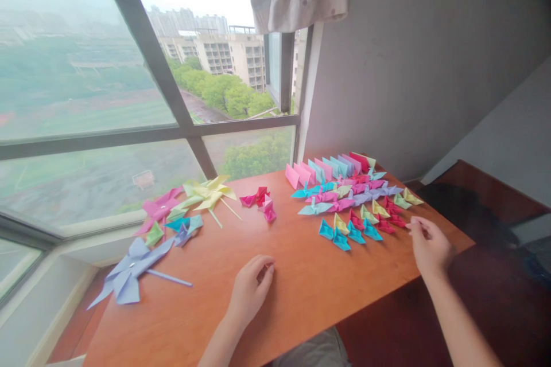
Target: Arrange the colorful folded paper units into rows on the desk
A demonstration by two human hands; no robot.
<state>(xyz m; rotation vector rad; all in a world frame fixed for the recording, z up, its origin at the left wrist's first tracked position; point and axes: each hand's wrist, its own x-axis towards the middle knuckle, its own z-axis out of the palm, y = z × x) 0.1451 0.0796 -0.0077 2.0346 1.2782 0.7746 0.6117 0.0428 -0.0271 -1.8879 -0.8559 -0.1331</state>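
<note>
Clear lane, near middle
Bare table (310,287) near centre; pinwheels (129,272) crowd the left, folded paper pieces (353,200) block the far right, pink scraps (262,202) sit far centre.

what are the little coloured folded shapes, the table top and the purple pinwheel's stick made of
Folded shapes: thin coloured paper, matt, judging by the sharp creases and flat facets.
Table top: looks like wood or wood-look laminate, orange-brown and smooth with a soft sheen; which one stays open.
Purple pinwheel's stick: seems to be rolled paper of the same colour, though it is too thin to be sure.
</note>
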